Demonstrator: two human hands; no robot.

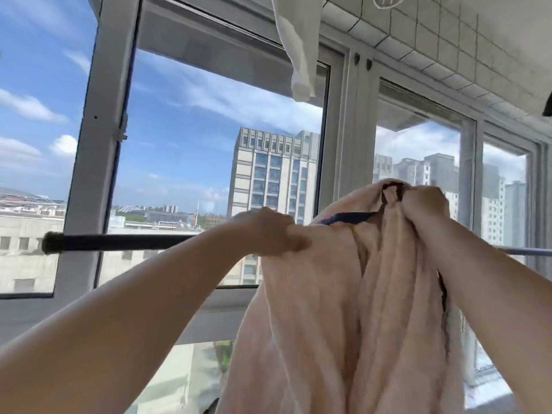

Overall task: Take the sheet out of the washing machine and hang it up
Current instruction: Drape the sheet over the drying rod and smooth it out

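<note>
The pale pink sheet hangs in long folds over a dark horizontal drying rod in front of the windows. A dark trim strip shows along its top and right edge. My left hand grips the sheet's left top edge where it lies on the rod. Higher up on the right, my right hand holds a bunched part of the sheet above the rod. The rod's middle is hidden under the fabric; a lighter stretch of the rod comes out at the far right.
Large windows with grey frames stand just behind the rod, with city buildings outside. A white garment hangs from above at top centre. A tiled wall or ceiling fills the upper right.
</note>
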